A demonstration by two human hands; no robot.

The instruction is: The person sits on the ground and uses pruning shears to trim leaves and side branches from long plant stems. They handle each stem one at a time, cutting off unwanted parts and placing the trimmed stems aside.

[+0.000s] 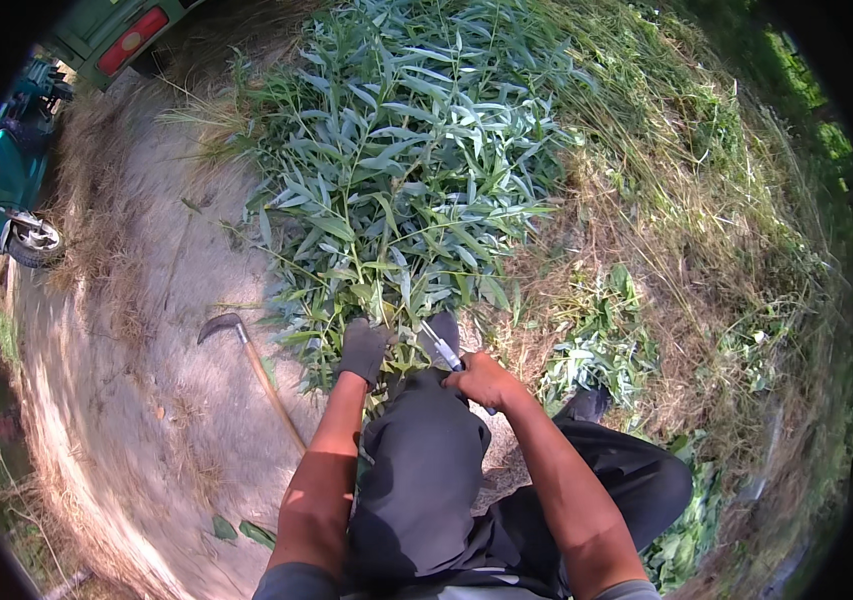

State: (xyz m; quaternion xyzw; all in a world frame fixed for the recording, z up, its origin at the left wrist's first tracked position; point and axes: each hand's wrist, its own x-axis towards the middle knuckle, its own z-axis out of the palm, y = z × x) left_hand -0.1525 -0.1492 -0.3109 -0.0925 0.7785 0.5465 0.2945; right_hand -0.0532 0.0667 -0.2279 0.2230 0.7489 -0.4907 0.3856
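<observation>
A thick heap of long-leaved green branches (396,170) lies in front of me, its lower ends toward my knees. My left hand (363,350), in a dark grey glove, is closed at the near end of the branches; leaves partly hide its fingers. Bare, my right hand (483,380) grips a slim silvery metal hand tool (443,348) with a dark rear end. The tool slants up and left toward the stems beside my left hand; its working tip is lost among leaves, so its exact kind is unclear.
A sickle (266,383) with a wooden handle lies left of my left forearm on the pale ground. Dry cut grass (686,230) spreads on the right. A teal three-wheeler (11,185) and a green vehicle's rear (116,40) stand at the far left. My dark-trousered knee (426,430) is between my arms.
</observation>
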